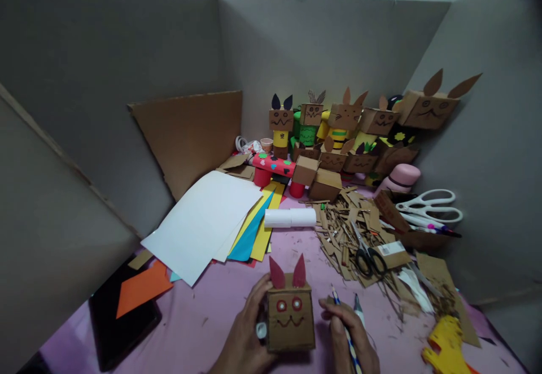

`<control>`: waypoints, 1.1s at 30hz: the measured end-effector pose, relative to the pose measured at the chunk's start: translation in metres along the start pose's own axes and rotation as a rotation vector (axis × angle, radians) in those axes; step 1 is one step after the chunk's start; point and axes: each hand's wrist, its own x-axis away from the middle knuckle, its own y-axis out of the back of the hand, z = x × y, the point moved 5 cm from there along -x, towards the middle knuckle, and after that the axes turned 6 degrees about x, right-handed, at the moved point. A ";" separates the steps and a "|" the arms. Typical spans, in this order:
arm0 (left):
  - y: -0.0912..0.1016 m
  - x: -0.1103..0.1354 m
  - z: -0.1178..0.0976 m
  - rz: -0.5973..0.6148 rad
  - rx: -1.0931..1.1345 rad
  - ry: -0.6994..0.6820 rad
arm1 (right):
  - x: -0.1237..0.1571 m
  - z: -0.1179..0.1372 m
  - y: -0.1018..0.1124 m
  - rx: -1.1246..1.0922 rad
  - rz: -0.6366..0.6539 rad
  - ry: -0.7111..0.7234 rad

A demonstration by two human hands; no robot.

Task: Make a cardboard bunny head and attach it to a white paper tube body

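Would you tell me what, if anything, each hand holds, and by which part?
Left hand: cardboard head, by its left side. Right hand: pencil, by its shaft. The white piece's hold is unclear.

No text is legible; the white label (391,248) on cardboard (397,260) seems too blurred

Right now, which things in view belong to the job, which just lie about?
Apparently in the job:
cardboard head, in the left hand
pencil, in the right hand

Apparently lying about:
black-handled scissors
orange paper
white roll
pink bottle
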 end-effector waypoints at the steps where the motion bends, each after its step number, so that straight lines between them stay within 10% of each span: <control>1: 0.000 0.001 0.000 -0.006 0.001 -0.002 | -0.002 0.001 -0.002 -0.009 0.032 -0.030; 13: 0.001 -0.001 0.010 0.046 0.097 0.069 | -0.002 -0.009 -0.026 -0.335 0.250 -0.192; 24: 0.003 -0.015 0.014 0.065 0.050 0.134 | -0.029 -0.027 0.033 -0.267 0.034 -0.250; 33: 0.030 0.029 0.006 -0.301 -0.080 0.010 | 0.017 0.001 0.012 -0.357 0.181 -0.211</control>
